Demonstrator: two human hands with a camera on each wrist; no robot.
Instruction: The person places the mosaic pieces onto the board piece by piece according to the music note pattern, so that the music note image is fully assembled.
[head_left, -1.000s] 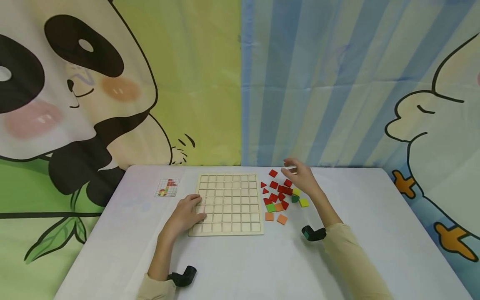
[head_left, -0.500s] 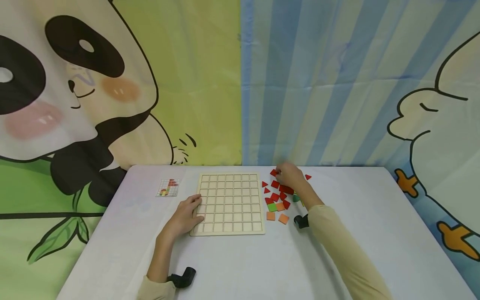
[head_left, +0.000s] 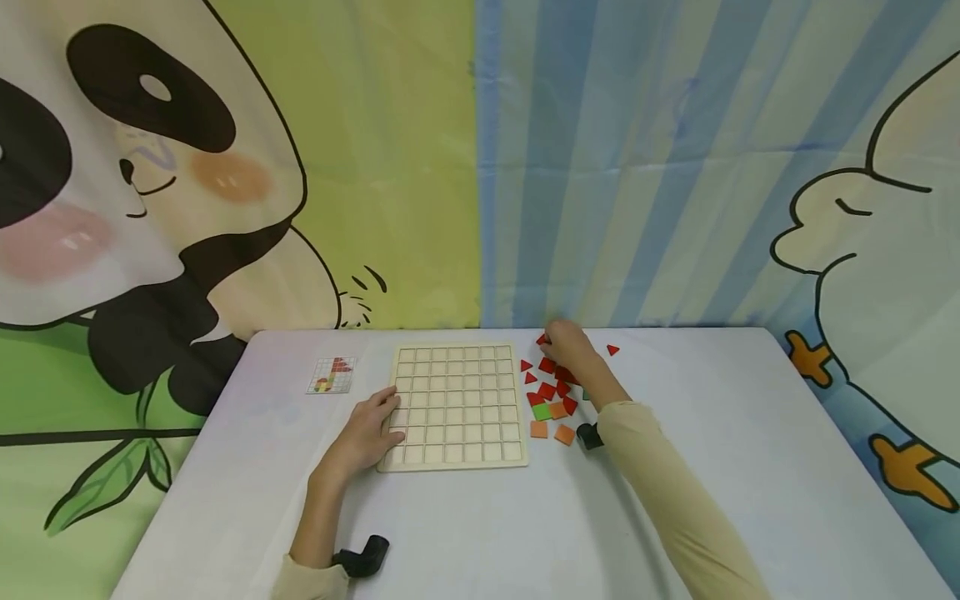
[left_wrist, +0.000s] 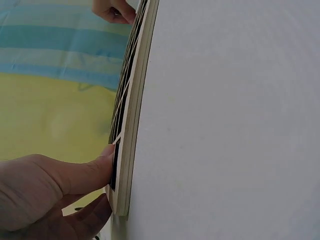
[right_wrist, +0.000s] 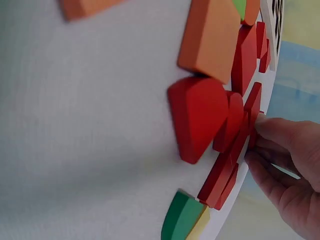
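My left hand point(head_left: 366, 430) rests at the left edge of the pale wooden grid board point(head_left: 455, 407). In the left wrist view its thumb point(left_wrist: 97, 172) presses on the board's top face by a corner, with the fingers lower along the side. At the far end of the block pile, my right hand point(head_left: 573, 350) pinches a red square block point(head_left: 542, 339) between thumb and fingers. The right wrist view shows that block point(right_wrist: 253, 139) mostly covered by the fingertips. Red blocks point(right_wrist: 197, 112) lie just in front of the hand.
Orange squares point(head_left: 564, 434), a light green square point(head_left: 542, 412) and a green block point(right_wrist: 182, 215) lie among the pile. A small red triangle point(head_left: 613, 350) sits right of the hand. A printed pattern card point(head_left: 331, 376) lies left of the board, and a curtain point(head_left: 600, 208) hangs behind the table.
My right hand has come left and down from above the pile, its fingers closing on the red square block. A red triangle now shows to its right. My left hand stays at the board.
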